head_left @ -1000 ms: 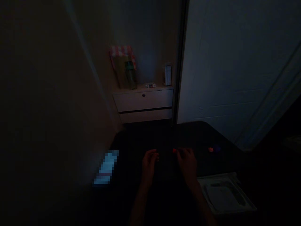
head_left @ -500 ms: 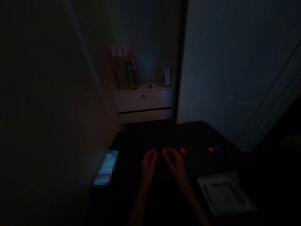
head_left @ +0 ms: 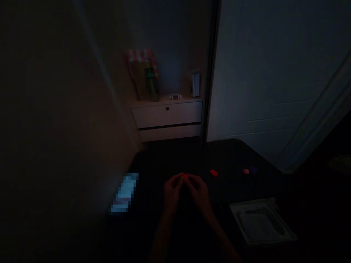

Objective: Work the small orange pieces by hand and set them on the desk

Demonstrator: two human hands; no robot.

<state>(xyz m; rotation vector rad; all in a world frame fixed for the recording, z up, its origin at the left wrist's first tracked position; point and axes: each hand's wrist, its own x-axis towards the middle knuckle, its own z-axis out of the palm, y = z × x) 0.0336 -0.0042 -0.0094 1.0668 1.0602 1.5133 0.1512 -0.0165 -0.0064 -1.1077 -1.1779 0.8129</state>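
Note:
In the dim light, a small bright red lump (head_left: 185, 176), perhaps modelling clay, sits between my fingertips above the dark table. My right hand (head_left: 199, 188) pinches it from the right. From the left, my left hand (head_left: 172, 188) has its thumb and fingers closed on the same lump, and the two hands' fingertips meet there. The fingers cover part of it. A flat red piece (head_left: 214, 173) lies on the table just right of my right hand. Farther right, a pink lump (head_left: 246, 171) rests against a purple lump (head_left: 253, 170).
The black table (head_left: 225, 153) has a pixelated bright rectangle (head_left: 124, 193) at its left and a pale tray-like packet (head_left: 263, 223) at the near right. Behind stands a drawer cabinet (head_left: 170, 117) with a green bottle (head_left: 151, 86) on it. A white panel (head_left: 274, 73) rises at right.
My right hand has moved left with the red lump, and my left hand's fingers have come onto it. The hands were apart before. The view has shifted slightly.

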